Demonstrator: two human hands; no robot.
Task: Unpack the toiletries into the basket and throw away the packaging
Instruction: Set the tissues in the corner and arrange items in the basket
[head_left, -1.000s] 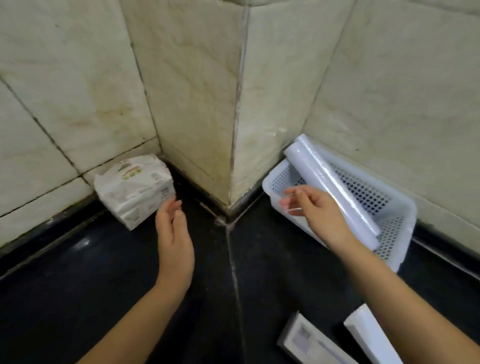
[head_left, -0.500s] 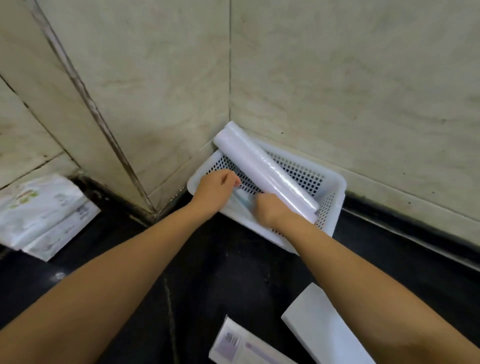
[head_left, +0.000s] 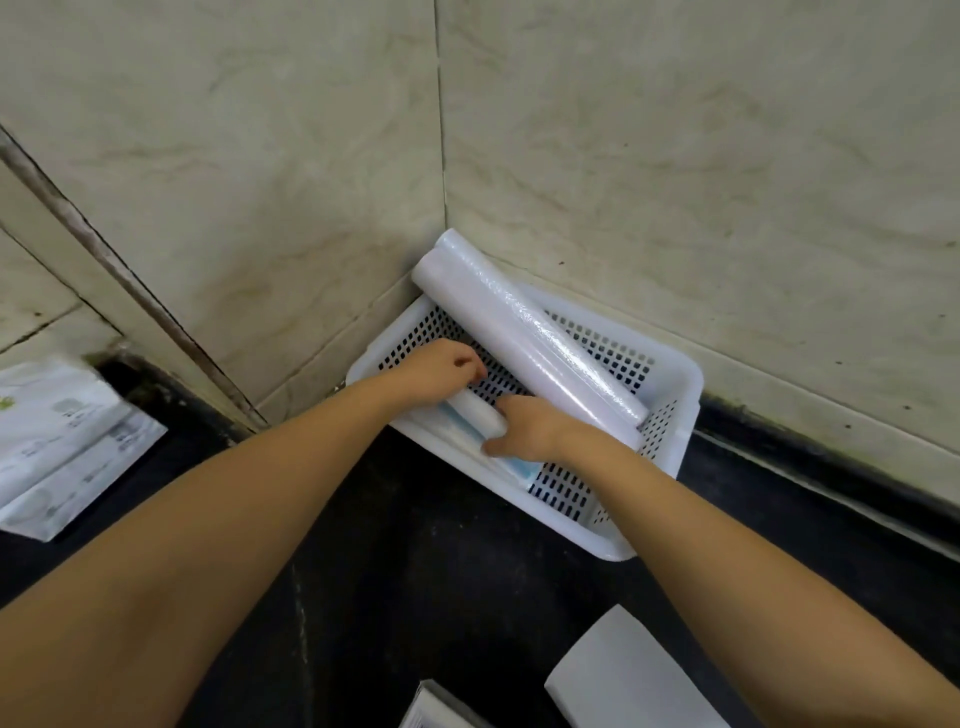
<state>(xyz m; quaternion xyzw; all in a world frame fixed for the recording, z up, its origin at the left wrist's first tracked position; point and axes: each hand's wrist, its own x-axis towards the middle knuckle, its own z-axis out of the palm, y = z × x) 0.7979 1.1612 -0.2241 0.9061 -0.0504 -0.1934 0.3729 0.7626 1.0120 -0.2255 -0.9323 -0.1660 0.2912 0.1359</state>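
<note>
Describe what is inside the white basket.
A long white roll leans in the basket. Both hands, left hand and right hand, handle a small white and blue tube. Anything beneath them is hidden.

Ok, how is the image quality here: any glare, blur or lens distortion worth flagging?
Head view: soft, even light, no hard shadows; bright glare streaks along the plastic-wrapped roll in the basket; the packs at the left edge are smeared by motion blur; both hands, left and right, are slightly soft; wide-angle bending shows in the wall seams and stretched forearms.
</note>
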